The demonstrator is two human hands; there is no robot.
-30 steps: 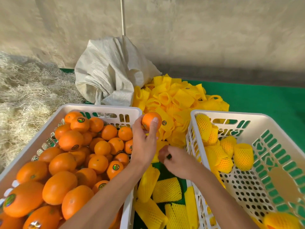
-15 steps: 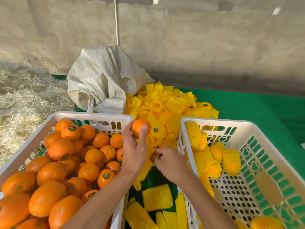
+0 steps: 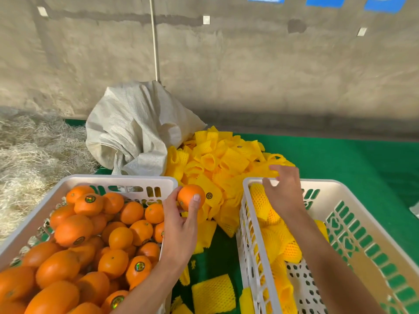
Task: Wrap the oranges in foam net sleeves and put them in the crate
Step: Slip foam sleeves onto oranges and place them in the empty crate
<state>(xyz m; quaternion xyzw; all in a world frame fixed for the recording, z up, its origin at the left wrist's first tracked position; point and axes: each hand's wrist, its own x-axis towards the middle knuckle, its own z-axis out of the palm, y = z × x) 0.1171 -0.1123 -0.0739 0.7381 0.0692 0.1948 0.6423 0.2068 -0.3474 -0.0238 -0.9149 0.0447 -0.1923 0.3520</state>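
Left grip holds orange | right grip pinches sleeve | green mat, concrete wall

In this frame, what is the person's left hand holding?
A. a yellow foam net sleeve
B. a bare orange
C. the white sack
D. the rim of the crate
B: the left hand grips a bare orange between the two crates, with no foam net on it, while the right hand reaches to the pile of foam net sleeves.
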